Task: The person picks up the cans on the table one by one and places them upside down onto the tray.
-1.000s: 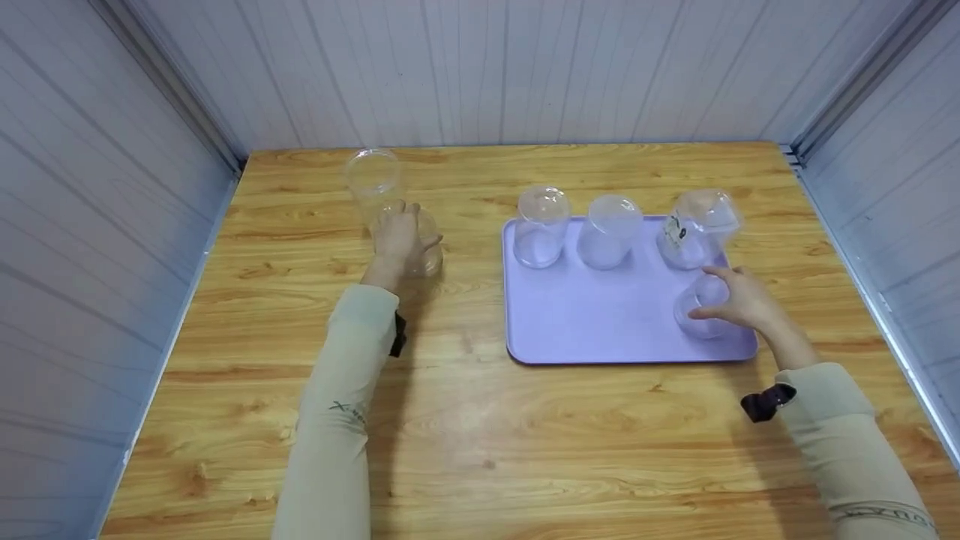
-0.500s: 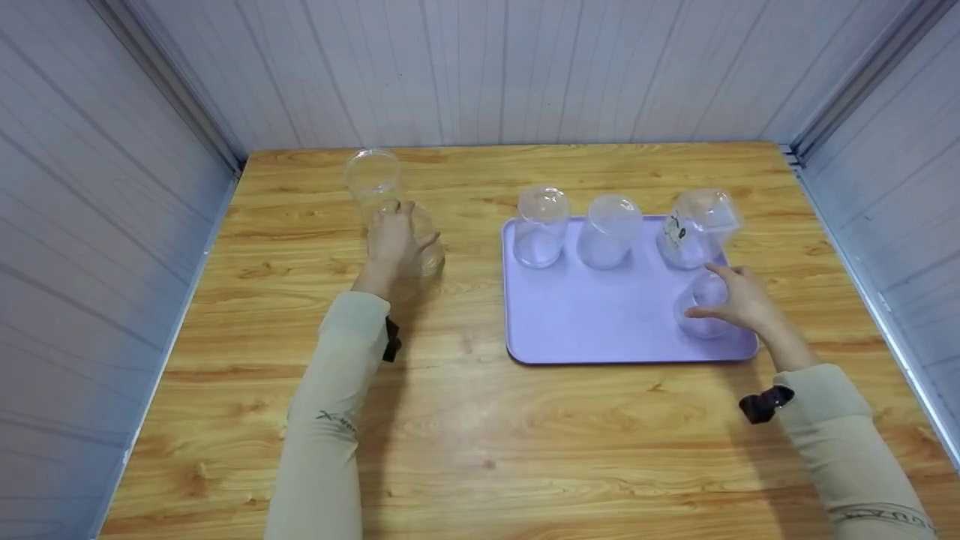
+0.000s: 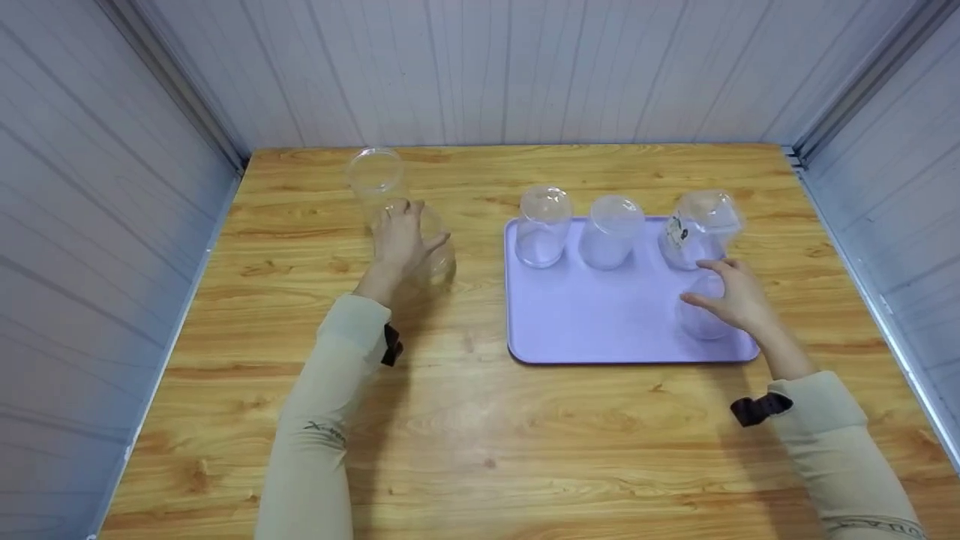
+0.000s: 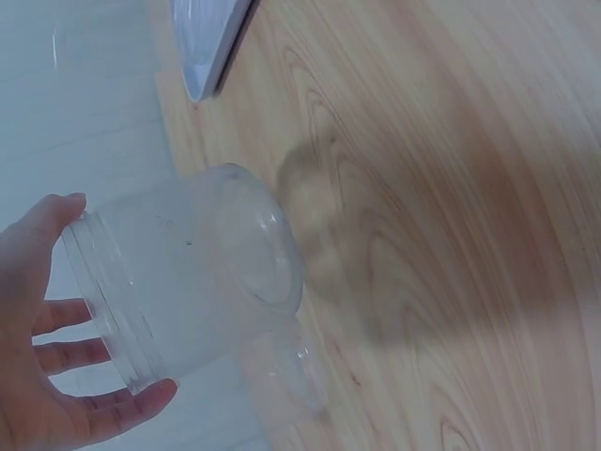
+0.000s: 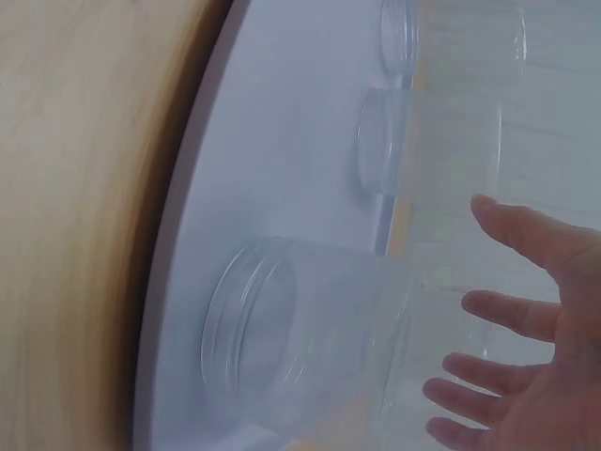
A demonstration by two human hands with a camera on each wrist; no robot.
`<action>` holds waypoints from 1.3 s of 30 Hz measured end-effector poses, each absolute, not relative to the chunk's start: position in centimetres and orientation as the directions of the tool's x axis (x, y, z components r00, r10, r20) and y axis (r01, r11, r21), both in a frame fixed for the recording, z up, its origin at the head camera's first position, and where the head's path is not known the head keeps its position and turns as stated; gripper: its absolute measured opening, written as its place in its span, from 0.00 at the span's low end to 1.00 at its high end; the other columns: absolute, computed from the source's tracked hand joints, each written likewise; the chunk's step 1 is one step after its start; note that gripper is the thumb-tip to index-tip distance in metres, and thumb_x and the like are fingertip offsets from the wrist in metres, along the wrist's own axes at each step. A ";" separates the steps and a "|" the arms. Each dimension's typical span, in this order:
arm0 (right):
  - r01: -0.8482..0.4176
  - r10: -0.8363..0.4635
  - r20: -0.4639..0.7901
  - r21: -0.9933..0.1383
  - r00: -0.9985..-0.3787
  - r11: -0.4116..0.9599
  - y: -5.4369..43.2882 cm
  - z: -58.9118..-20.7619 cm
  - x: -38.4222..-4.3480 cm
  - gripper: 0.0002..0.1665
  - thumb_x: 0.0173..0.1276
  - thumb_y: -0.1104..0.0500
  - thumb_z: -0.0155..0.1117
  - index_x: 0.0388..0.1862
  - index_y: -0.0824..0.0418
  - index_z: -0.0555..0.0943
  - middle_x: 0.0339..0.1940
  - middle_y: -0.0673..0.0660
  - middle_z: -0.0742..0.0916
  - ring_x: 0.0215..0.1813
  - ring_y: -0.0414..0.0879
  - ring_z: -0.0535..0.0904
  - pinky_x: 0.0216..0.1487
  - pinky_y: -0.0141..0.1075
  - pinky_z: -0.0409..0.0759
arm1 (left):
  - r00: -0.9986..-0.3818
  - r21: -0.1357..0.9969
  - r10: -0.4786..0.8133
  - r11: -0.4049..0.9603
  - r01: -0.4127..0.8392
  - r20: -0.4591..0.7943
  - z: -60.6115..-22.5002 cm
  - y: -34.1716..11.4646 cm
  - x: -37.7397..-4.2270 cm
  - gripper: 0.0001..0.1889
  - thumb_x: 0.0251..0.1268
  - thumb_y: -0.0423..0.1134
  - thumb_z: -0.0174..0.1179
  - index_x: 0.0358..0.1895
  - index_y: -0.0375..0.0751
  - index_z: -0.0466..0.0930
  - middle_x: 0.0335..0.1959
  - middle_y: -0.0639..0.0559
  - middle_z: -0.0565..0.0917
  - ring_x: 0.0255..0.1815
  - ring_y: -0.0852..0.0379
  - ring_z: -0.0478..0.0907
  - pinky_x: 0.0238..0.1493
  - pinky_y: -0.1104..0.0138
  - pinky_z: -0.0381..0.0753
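Observation:
My left hand (image 3: 400, 238) grips a clear plastic jar (image 4: 192, 272) by its threaded end, thumb on one side and fingers on the other. The jar's smooth end points down, close over the wooden table. Another clear jar (image 3: 375, 176) stands just behind that hand. On the right, my right hand (image 3: 731, 296) hovers with thumb and fingers spread around the upper part of a clear jar (image 5: 291, 329). This jar stands on the purple tray (image 3: 585, 330) with its threaded end down, and the right wrist view shows the fingertips apart from it.
Along the tray's back edge stand two clear jars (image 3: 541, 229) (image 3: 611, 234) and a larger clear container (image 3: 699, 225) with a printed label. White panel walls (image 3: 480, 75) enclose the table (image 3: 465, 450) at the back and both sides.
The left hand has shifted slightly, and the jar in it tilts a little further right. The right hand has drawn up slightly from its jar, which stays in place on the tray.

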State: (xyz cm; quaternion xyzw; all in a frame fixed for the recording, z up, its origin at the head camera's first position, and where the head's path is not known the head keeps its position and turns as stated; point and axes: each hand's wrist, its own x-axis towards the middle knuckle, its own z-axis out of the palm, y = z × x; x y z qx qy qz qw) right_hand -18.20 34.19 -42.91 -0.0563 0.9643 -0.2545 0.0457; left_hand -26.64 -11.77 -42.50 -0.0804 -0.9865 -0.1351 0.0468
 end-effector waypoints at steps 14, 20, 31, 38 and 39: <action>-0.154 -0.138 0.072 -0.565 -0.988 0.811 31.2 -43.8 -18.3 0.34 0.55 0.53 0.66 0.55 0.72 0.70 0.52 0.72 0.72 0.52 0.64 0.66 0.50 0.54 0.64 | -0.986 0.434 0.088 0.890 0.140 0.139 -42.2 -10.8 -24.9 0.39 0.52 0.64 0.53 0.59 0.37 0.66 0.57 0.39 0.66 0.51 0.37 0.66 0.44 0.52 0.74; -0.171 -0.143 0.096 -0.607 -0.985 0.776 30.1 -44.1 -18.5 0.33 0.55 0.55 0.66 0.54 0.72 0.70 0.50 0.72 0.72 0.50 0.65 0.68 0.49 0.54 0.66 | -0.984 0.487 0.062 0.862 0.138 0.169 -42.9 -10.7 -24.0 0.37 0.52 0.62 0.54 0.58 0.35 0.67 0.55 0.39 0.68 0.48 0.37 0.69 0.41 0.52 0.74; -0.164 -0.138 0.093 -0.691 -0.986 0.704 27.9 -44.3 -19.1 0.32 0.55 0.56 0.66 0.56 0.70 0.69 0.53 0.71 0.72 0.50 0.63 0.69 0.49 0.53 0.68 | -0.984 0.593 -0.007 0.798 0.102 0.177 -43.7 -10.1 -22.7 0.36 0.54 0.60 0.54 0.57 0.33 0.67 0.54 0.39 0.68 0.49 0.40 0.68 0.47 0.52 0.70; -0.148 -0.105 0.105 -0.766 -0.989 0.626 26.8 -44.8 -19.0 0.30 0.55 0.58 0.66 0.55 0.69 0.71 0.54 0.69 0.73 0.51 0.64 0.70 0.47 0.53 0.71 | -0.979 0.696 -0.024 0.707 0.127 0.204 -44.8 -9.5 -21.8 0.35 0.54 0.58 0.55 0.56 0.32 0.68 0.53 0.39 0.70 0.54 0.44 0.67 0.55 0.57 0.66; -0.151 -0.103 0.111 -0.776 -0.989 0.613 26.7 -44.9 -19.1 0.30 0.55 0.58 0.66 0.55 0.70 0.71 0.55 0.68 0.73 0.51 0.64 0.70 0.47 0.53 0.71 | -0.978 0.709 -0.025 0.692 0.132 0.207 -45.0 -9.4 -21.7 0.34 0.55 0.58 0.55 0.56 0.32 0.68 0.53 0.40 0.71 0.55 0.44 0.67 0.56 0.57 0.65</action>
